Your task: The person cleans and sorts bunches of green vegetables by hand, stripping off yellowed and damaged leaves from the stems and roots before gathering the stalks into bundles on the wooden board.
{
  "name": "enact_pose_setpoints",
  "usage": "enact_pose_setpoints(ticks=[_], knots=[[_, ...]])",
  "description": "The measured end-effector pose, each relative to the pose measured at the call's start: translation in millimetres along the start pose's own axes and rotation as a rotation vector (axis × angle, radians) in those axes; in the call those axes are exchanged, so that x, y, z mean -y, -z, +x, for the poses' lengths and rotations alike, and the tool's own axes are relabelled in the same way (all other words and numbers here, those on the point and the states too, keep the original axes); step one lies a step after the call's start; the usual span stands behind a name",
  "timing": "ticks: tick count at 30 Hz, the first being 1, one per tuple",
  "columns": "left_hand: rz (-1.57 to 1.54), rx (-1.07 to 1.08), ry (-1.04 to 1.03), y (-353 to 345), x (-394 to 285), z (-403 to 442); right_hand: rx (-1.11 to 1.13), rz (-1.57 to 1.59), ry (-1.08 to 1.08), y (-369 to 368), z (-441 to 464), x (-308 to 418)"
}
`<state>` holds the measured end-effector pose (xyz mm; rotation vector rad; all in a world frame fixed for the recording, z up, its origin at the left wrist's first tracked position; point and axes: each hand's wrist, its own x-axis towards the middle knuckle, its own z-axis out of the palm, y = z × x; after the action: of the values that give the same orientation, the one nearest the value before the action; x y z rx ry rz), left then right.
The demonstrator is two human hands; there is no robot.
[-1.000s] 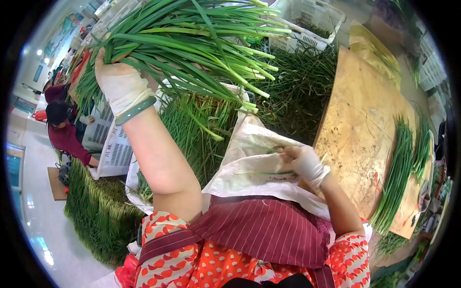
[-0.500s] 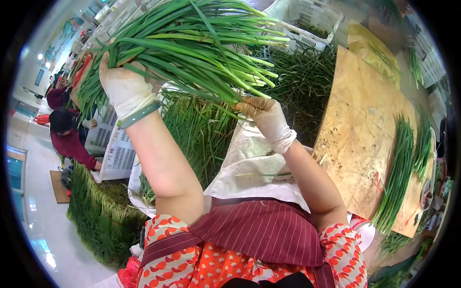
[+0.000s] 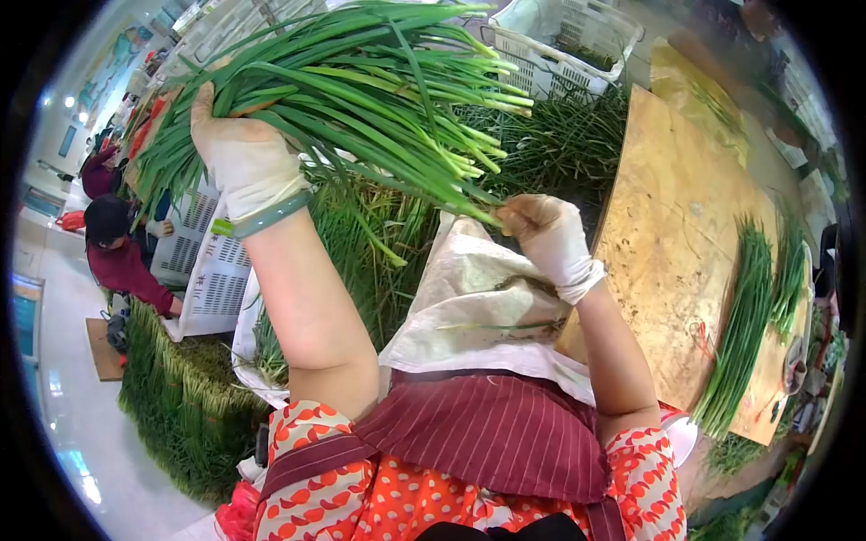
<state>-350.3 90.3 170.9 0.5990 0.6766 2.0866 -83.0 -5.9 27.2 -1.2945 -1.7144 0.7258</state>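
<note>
Out slid the right grip (image 3: 550, 239), pinched closed, a stem tip (image 3: 488, 218) beside it; the left grip (image 3: 245, 167) clutched the green bunch (image 3: 361, 95).

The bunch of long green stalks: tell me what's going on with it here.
The person's gloved left hand holds up the bunch of long green stalks around its leafy part, pale ends pointing right. The right hand is at the lowest stalk's tip; whether its fingers grip it is unclear. Below, a white cloth lies spread in front of the apron. More green bundles lie on the wooden board to the right.
</note>
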Motion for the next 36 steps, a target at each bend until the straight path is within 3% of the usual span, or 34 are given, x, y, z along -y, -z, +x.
enact_pose_setpoints(ticks=[1, 2, 4, 5, 8, 10, 12, 14, 16, 17, 19, 20, 22, 24, 26, 27, 28, 29, 32, 34, 36], knots=[[0.000, 0.000, 0.002, 0.3, 2.6, 1.3, -0.049, -0.326, 0.185, -0.9, 0.7, 9.6], [-0.001, 0.013, 0.001, 1.3, 5.9, 3.3, -0.050, -0.326, 0.184, -0.7, 3.6, 18.1], [-0.003, 0.030, 0.000, -1.6, 8.4, 0.3, -0.063, -0.693, 0.422, 0.1, 12.4, 36.7], [0.034, 0.005, -0.002, -5.0, 10.1, -5.9, -0.026, -0.776, 0.375, -0.8, 16.8, 49.7], [0.016, -0.031, 0.005, -10.8, 16.2, -16.4, -0.018, -0.548, 0.293, -12.7, 31.0, 75.7], [-0.022, 0.081, 0.102, -6.6, 19.9, -24.1, -0.169, -0.225, 0.398, -23.8, 42.3, 89.1], [-0.052, 0.062, 0.121, -8.0, 24.3, -26.7, -0.110, -0.145, 0.373, -25.9, 57.4, 102.9], [-0.080, 0.042, 0.143, -4.6, 28.0, -25.6, -0.070, 0.650, 0.295, -25.0, 67.4, 118.3], [0.023, 0.002, 0.138, 2.8, 30.6, -23.1, -0.070, 0.755, 0.344, 14.4, 65.1, 134.3], [0.069, -0.018, 0.071, -2.4, 29.4, -33.8, -0.340, 0.381, 0.614, 32.4, 69.3, 124.3], [0.034, -0.025, 0.105, 11.4, 31.1, -17.7, -0.582, 0.430, 0.719, 66.0, 65.7, 111.7], [0.003, -0.026, 0.143, 19.6, 32.2, -8.2, -0.551, 0.866, 0.542, 78.9, 57.2, 108.7], [-0.006, -0.004, 0.154, 30.6, 33.8, 7.2, -0.633, 0.816, 0.545, 98.9, 51.2, 80.9], [-0.013, 0.011, 0.155, 28.9, 28.3, 5.3, -0.757, 0.757, 0.359, 108.4, 48.9, 32.4], [0.025, -0.080, 0.043, 8.3, 19.4, -9.4, -0.888, 0.301, 0.017, 115.6, 47.0, -41.5], [-0.080, -0.027, 0.172, 12.9, 14.5, 2.4, -0.627, 0.204, -0.052, 108.8, 38.5, -93.4], [-0.082, -0.027, 0.170, 13.4, 12.9, 3.4, -0.370, 0.108, -0.114, 103.4, 34.3, -125.5], [-0.050, 0.024, 0.100, 12.2, 12.1, 5.4, -0.371, 0.109, -0.106, 97.6, 34.4, -118.5], [0.084, 0.177, -0.042, 23.1, 14.4, 19.0, 0.041, -0.418, -0.209, 39.0, 8.5, -69.6], [0.132, 0.155, 0.008, 22.1, 13.9, 22.8, 0.283, 0.336, -0.292, 2.9, 2.0, -51.3], [0.176, 0.139, 0.060, 18.0, 14.8, 25.0, 0.395, 0.654, -0.282, -38.0, 0.6, -36.6]])
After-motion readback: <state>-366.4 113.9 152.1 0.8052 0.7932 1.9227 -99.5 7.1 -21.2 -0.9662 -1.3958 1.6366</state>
